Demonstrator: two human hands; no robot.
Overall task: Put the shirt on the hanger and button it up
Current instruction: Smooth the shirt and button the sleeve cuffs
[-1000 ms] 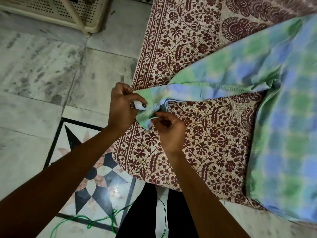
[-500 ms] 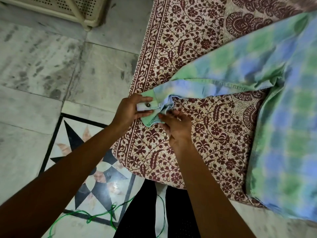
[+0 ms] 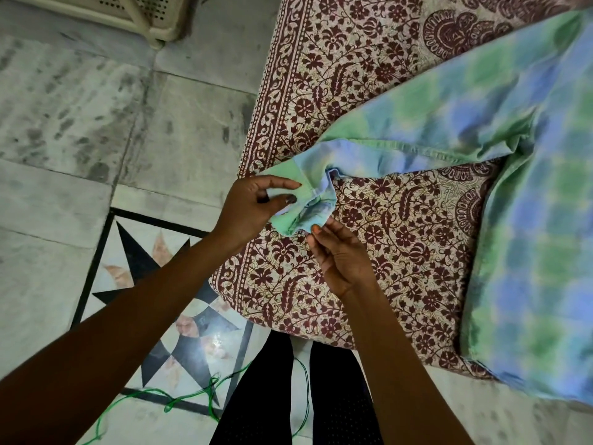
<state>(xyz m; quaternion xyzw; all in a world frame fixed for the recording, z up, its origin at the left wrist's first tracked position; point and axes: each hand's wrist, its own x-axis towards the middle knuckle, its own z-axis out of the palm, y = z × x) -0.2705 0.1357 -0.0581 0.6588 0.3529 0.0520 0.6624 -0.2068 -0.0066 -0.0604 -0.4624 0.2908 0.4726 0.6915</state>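
Shirt [image 3: 481, 130] on bed [image 3: 369, 59], floor [image 3: 96, 123] left.

A green-and-blue tie-dyed shirt [image 3: 519, 200] lies on a cream bedsheet [image 3: 401, 252] printed with maroon flowers, and beside that bedsheet the grey-white marble floor [image 3: 96, 130] carries a black star inlay [image 3: 154, 284] and a green cord [image 3: 192, 396].
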